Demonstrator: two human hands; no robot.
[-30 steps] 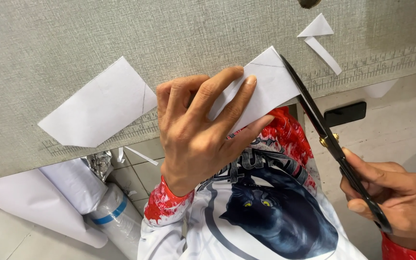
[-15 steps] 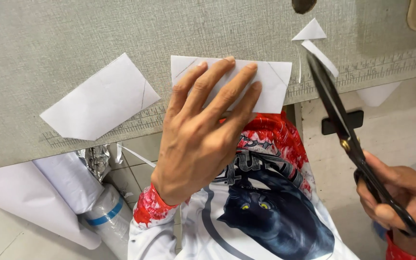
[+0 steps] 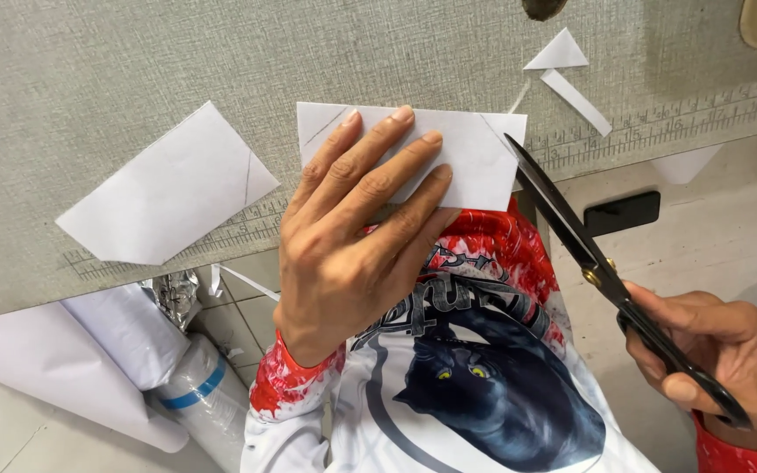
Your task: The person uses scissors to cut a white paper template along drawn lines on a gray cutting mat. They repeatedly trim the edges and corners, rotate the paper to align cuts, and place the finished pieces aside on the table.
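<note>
Paper (image 3: pixel 475 149) lies flat at the grey table (image 3: pixel 133 70) edge, right of a loose sheet (image 3: pixel 164 188). Left hand (image 3: pixel 352 236) presses it down, fingers spread flat. Scissors (image 3: pixel 597 263) stand open, tips touching the paper's right edge. Right hand (image 3: pixel 711 359) grips the handles, fingers curled through; scraps (image 3: pixel 562 66) lie beyond

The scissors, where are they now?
In the head view the scissors are at the right, in the right hand, tips at the right edge of the white paper under the left hand.
</note>
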